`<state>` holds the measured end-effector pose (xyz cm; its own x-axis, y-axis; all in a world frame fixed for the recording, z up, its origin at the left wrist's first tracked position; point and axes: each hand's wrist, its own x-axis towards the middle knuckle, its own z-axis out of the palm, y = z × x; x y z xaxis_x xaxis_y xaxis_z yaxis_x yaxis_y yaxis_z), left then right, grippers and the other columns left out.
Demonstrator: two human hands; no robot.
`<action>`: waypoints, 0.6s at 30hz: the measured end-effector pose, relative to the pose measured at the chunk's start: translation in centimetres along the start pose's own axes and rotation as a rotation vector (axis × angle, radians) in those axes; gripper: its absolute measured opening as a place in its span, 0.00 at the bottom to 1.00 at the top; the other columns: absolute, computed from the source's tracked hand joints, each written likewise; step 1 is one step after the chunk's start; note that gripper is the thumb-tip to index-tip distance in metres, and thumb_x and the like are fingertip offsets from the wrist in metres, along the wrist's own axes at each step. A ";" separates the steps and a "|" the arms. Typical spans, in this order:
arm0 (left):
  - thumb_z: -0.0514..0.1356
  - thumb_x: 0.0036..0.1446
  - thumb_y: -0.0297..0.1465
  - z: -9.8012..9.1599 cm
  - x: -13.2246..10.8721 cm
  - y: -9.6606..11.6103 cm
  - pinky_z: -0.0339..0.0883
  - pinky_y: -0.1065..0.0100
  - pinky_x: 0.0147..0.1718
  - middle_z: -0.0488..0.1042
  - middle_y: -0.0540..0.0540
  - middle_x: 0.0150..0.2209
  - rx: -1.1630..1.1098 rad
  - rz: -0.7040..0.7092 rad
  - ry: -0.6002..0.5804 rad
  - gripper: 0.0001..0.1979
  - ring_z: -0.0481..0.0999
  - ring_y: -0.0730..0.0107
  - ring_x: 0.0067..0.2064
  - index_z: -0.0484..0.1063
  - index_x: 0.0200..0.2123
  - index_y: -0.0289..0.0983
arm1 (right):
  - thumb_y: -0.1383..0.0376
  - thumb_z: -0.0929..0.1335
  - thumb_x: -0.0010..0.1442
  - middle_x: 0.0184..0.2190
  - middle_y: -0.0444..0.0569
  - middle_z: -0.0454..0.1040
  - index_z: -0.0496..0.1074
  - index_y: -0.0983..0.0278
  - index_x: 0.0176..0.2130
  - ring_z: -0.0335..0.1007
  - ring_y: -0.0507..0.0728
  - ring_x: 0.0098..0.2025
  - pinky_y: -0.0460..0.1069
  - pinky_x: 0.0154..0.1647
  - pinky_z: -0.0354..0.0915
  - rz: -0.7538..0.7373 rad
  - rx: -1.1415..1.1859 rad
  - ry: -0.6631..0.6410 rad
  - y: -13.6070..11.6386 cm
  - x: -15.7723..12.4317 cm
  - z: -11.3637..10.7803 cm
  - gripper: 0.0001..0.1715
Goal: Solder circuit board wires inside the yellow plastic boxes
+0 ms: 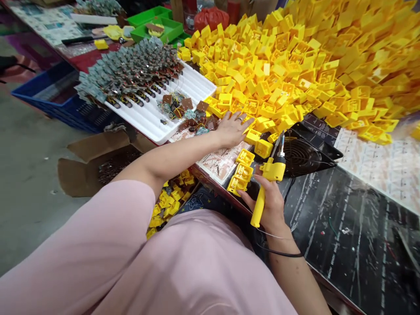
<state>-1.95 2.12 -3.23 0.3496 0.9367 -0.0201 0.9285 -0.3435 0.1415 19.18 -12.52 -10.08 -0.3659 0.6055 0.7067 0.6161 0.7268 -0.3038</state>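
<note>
the left hand (pixel 233 130) lies palm down, fingers spread wide, its fingertips (pixel 248 120) touching the edge of a heap of yellow plastic housings (pixel 262 83) and just beside some loose brown boards (pixel 193 111). the right hand (pixel 271 203) is closed around a yellow soldering iron (pixel 259 205), whose metal tip (pixel 281 146) points up and away from the person. three open housings (pixel 243 170) sit in a line just left of the iron, next to a printed paper sheet (pixel 223 162). a white tray (pixel 154 118) holding rows of wired boards (pixel 127 70) stands left of the heap, with a black fan (pixel 300 157) to the iron's right. green trays (pixel 155 28) lie beyond the tray, while a blue crate (pixel 49 94) and a cardboard box (pixel 98 162) sit on the floor off the tabletop's left edge.
</note>
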 end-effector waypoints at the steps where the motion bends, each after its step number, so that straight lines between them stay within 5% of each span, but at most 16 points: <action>1: 0.57 0.69 0.35 -0.5 0.1 -0.5 0.45 0.35 0.76 0.54 0.36 0.78 -0.033 0.013 -0.008 0.37 0.51 0.40 0.79 0.53 0.78 0.39 | 0.55 0.77 0.63 0.50 0.55 0.81 0.65 0.55 0.65 0.83 0.67 0.48 0.62 0.45 0.83 -0.002 -0.005 -0.003 0.0 0.0 0.0 0.36; 5: 0.60 0.65 0.40 -3.1 -1.8 -4.5 0.58 0.45 0.72 0.67 0.43 0.72 -0.120 0.018 0.171 0.33 0.66 0.47 0.71 0.66 0.72 0.40 | 0.57 0.77 0.64 0.52 0.56 0.82 0.63 0.54 0.66 0.84 0.67 0.50 0.61 0.46 0.83 -0.005 -0.017 -0.004 -0.4 0.4 -0.4 0.38; 7: 0.53 0.69 0.45 -3.9 -3.5 -7.2 0.59 0.40 0.68 0.76 0.44 0.63 -0.047 -0.121 0.286 0.25 0.69 0.47 0.66 0.79 0.58 0.39 | 0.59 0.77 0.64 0.54 0.57 0.81 0.63 0.54 0.67 0.83 0.67 0.52 0.61 0.47 0.83 -0.006 -0.017 0.014 -0.6 0.5 -0.7 0.38; 11: 0.45 0.71 0.51 -3.3 -6.2 -11.0 0.58 0.31 0.61 0.83 0.35 0.48 0.109 -0.239 0.328 0.32 0.73 0.37 0.60 0.83 0.40 0.37 | 0.64 0.76 0.64 0.54 0.56 0.82 0.62 0.54 0.68 0.83 0.67 0.53 0.61 0.49 0.82 0.017 -0.011 0.025 -0.9 0.6 -0.9 0.39; 18: 0.55 0.67 0.53 -0.3 -7.1 -9.8 0.57 0.35 0.62 0.83 0.44 0.49 0.074 -0.140 0.334 0.25 0.74 0.44 0.59 0.83 0.42 0.41 | 0.68 0.75 0.64 0.55 0.54 0.81 0.63 0.52 0.67 0.83 0.65 0.54 0.60 0.49 0.83 0.052 -0.022 0.038 -0.9 0.6 -0.9 0.38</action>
<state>-13.56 -1.19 -4.20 0.1694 0.9413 0.2921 0.9753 -0.2028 0.0881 19.02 -13.16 -8.83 -0.3067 0.6295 0.7139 0.6489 0.6870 -0.3270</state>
